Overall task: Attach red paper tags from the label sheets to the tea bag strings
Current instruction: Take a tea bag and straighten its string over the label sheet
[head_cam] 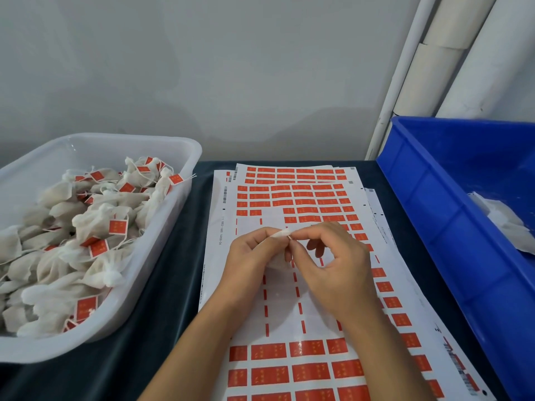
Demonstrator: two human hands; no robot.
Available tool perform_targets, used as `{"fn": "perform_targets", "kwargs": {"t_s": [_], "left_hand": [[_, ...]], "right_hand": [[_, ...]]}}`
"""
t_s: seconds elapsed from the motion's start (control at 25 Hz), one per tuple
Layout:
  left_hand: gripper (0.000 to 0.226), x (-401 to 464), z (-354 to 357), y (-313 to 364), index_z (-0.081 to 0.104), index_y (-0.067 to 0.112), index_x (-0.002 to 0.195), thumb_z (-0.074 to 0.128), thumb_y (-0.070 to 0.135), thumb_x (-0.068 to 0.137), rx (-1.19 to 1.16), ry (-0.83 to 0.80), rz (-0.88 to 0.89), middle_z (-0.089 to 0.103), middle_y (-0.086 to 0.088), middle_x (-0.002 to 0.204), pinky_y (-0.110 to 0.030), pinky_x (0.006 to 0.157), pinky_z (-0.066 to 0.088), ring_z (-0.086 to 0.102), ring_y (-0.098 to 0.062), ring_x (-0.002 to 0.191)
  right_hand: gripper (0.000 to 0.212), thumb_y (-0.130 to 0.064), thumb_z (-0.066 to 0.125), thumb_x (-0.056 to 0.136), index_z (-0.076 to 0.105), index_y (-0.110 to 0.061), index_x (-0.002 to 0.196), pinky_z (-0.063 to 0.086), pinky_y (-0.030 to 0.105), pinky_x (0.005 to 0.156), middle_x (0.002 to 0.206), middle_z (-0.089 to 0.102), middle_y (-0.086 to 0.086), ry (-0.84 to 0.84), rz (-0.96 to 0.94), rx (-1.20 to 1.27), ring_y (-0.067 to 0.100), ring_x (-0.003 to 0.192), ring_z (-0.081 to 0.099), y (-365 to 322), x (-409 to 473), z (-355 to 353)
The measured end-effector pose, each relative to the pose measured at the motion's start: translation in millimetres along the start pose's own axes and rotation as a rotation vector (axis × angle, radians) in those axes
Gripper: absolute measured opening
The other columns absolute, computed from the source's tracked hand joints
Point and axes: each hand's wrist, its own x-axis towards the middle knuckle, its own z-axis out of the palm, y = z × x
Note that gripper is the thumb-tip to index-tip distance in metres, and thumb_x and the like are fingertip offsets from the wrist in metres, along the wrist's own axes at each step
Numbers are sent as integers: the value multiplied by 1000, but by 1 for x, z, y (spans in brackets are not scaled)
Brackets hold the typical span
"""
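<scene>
Near label sheets (292, 360) lie under both hands, the left hand (249, 256) in a closed grip round a tea bag (276, 263), the right hand (333, 261) pinching its top, where a slipping string could leave the tag crooked.

Only readable print: a vertical number string on the white left margin of the top label sheet (219, 230), looks like "0803 1600 14458-56", first characters unclear. Barcodes (225, 195) sit on the same margin further up, bars only, no legible digits. Red tags (269, 351) on the sheet carry small gold marks, too blurred to read. Same for the tags (117, 227) on the bags in the white bin. More print along the right-edge sheet (460, 369), illegible.
</scene>
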Motion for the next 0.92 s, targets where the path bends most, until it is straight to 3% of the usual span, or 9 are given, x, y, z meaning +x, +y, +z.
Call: {"fn": "perform_targets", "kwargs": {"t_s": [0.24, 0.4, 0.52, 0.68, 0.84, 0.92], "left_hand": [[32, -1, 3, 3, 74, 12, 83, 64, 42, 92, 20, 3, 2, 73, -10, 87, -44, 92, 57, 71, -27, 89], [34, -1, 5, 3, 74, 14, 82, 63, 45, 90, 45, 7, 3, 74, -9, 87, -43, 89, 58, 72, -30, 91], [33, -2, 5, 4, 72, 15, 82, 66, 46, 90, 22, -23, 5, 74, -11, 86, -43, 86, 59, 72, -32, 88], [35, -2, 3, 1, 68, 12, 82, 67, 46, 89, -5, -17, 13, 72, -15, 85, -40, 83, 58, 70, -34, 85], [19, -2, 0, -1, 67, 22, 100, 64, 39, 90, -100, -12, -29, 75, -13, 99, -44, 81, 59, 71, -32, 89], [23, -2, -1, 0, 72, 29, 110, 60, 35, 92, -90, -38, -17, 75, -9, 101, -39, 80, 60, 70, -26, 87]], "right_hand": [[17, -29, 70, 91, 76, -18, 103, 48, 3, 83, 101, 73, -7, 39, -84, -109, -5, 90, 60, 2, -2, 3], [7, -23, 72, 94, 69, -24, 101, 52, 6, 78, 97, 69, -13, 14, -45, -80, 3, 87, 65, 2, -2, 4], [11, -24, 67, 98, 62, -33, 101, 52, 7, 76, 92, 64, -25, -1, 39, 23, 4, 92, 66, 0, -2, 5], [15, -24, 64, 101, 56, -37, 100, 50, 4, 70, 95, 63, -25, -1, 102, 130, 0, 95, 65, -4, -1, 8], [16, -24, 59, 102, 52, -39, 99, 51, 10, 59, 85, 63, -18, 63, 114, 181, 8, 78, 67, -6, 1, 7], [17, -24, 57, 104, 50, -39, 99, 49, 12, 54, 81, 63, -14, 84, 116, 186, 11, 70, 65, -6, 2, 7]]}}
